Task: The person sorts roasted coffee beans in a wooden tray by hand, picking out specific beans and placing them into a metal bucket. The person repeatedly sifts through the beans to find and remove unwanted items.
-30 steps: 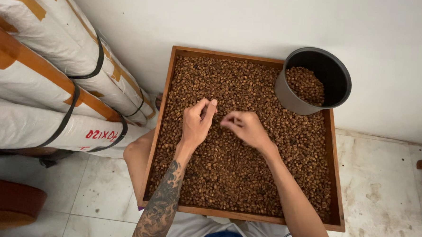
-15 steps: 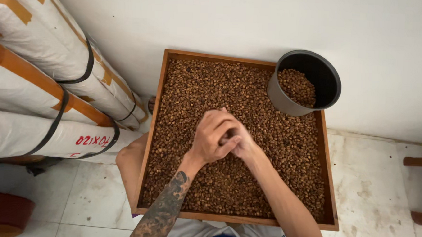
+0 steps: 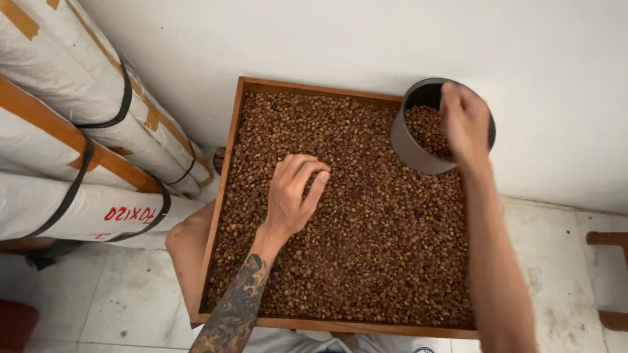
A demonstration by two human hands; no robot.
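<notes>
To my far left, long white woven sacks with orange stripes and black straps lean stacked against the white wall. Beside them, resting across my lap, is the shallow square wooden tray, filled edge to edge with a thin layer of small brown roasted beans.

My left hand lies on the beans in the left half of the tray, fingers curled together with the tips drawn toward the thumb — pinching at a bean or two, though I cannot tell whether anything is actually caught between them. The beans look light, hard and dry; I judge they roll and scatter easily, so a single one is best taken by a fingertip pinch, and a handful by a cupped scoop.

Further right, the round dark grey metal cup sits tilted on the beans at the tray's far right corner, touching the rim, and is partly filled with the same brown beans. My right hand hangs over its mouth, fingers bent downward and loosely closed; whether they hold beans I cannot see. The cup looks stiff and smooth, and light enough to take by its wall.

At the right edge, a brown wooden piece of furniture stands on the pale tiled floor.
</notes>
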